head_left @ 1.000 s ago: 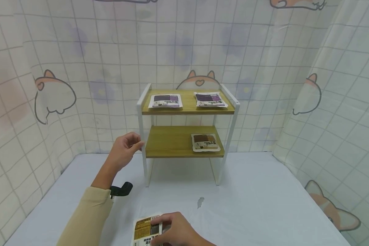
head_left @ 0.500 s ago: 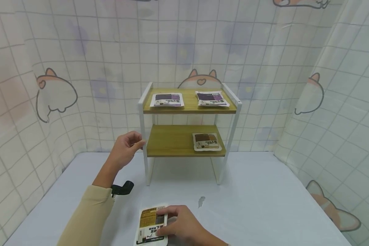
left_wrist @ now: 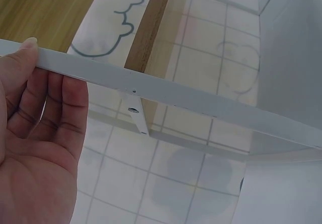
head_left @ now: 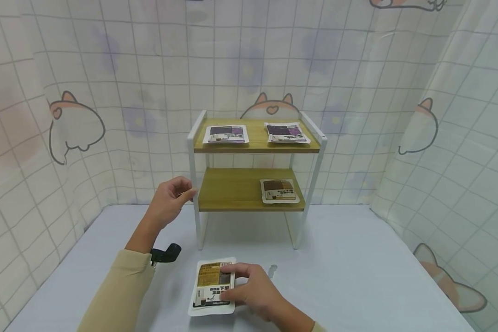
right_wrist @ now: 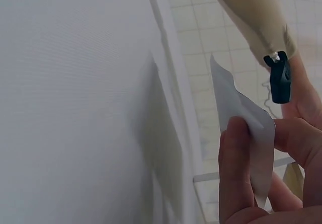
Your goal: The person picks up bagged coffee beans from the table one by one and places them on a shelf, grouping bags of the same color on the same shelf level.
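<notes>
My right hand [head_left: 255, 293] pinches the right edge of a white packet [head_left: 212, 287] with a brown and gold label, held over the near part of the table. In the right wrist view the packet [right_wrist: 241, 108] shows its plain silvery side between fingers and thumb. My left hand [head_left: 168, 203] grips the left front post of a small two-tier shelf [head_left: 228, 189]. Thumb and fingers pinch the white post [left_wrist: 100, 68] in the left wrist view. A similar brown packet [head_left: 279, 191] lies on the right of the lower shelf board.
On the top board lie a purple-labelled packet [head_left: 226, 134] at left and purple packets [head_left: 287, 133] at right. A white cloth covers the table [head_left: 348, 272]. Curtains [head_left: 149, 92] with a grid pattern hang behind and at both sides. A black wrist camera [head_left: 166, 253] sticks out from the left wrist.
My right hand has carried the brown packet forward and slightly right, from the near edge toward the shelf, so it shows whole now. The left hand has stayed on the post.
</notes>
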Action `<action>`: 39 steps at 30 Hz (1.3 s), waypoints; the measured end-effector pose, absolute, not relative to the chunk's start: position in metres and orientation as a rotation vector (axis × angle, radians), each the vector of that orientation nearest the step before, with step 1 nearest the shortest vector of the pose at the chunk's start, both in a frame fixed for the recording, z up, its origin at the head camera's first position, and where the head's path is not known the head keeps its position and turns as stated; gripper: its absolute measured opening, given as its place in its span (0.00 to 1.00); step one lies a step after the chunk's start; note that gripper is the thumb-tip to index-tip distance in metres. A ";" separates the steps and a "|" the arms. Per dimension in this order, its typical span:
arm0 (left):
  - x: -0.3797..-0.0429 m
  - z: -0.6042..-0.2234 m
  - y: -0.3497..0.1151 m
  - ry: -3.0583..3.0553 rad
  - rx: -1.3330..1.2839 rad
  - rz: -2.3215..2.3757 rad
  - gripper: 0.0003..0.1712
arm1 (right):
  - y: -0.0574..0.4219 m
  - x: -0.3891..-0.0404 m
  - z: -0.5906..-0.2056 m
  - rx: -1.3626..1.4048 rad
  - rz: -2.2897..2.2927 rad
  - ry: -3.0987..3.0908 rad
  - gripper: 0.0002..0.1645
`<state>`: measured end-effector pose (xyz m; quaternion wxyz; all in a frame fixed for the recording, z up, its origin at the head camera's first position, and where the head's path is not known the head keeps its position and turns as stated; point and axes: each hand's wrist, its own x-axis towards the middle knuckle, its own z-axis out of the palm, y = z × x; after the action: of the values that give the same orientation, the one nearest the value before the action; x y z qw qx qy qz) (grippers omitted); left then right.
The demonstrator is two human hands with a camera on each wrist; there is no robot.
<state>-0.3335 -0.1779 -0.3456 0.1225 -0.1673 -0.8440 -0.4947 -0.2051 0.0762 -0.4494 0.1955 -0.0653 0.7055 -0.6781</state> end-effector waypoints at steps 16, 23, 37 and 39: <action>-0.333 -0.345 -0.176 -2.459 -0.478 -1.440 0.09 | 0.083 -0.217 -0.430 -0.220 -1.970 1.986 0.37; -0.333 -0.346 -0.176 -2.455 -0.475 -1.445 0.08 | 0.086 -0.222 -0.422 -0.220 -2.020 1.958 0.37; -0.333 -0.348 -0.178 -2.420 -0.518 -1.437 0.09 | 0.089 -0.233 -0.404 -0.284 -2.114 1.899 0.38; -0.333 -0.347 -0.178 -2.421 -0.514 -1.431 0.09 | 0.090 -0.235 -0.401 -0.291 -2.123 1.897 0.38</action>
<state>-0.3328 -0.1777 -0.3473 0.1407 -0.1780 -0.8384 -0.4956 -0.2351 0.0896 -0.4014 0.1395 -0.1007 0.6564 -0.7345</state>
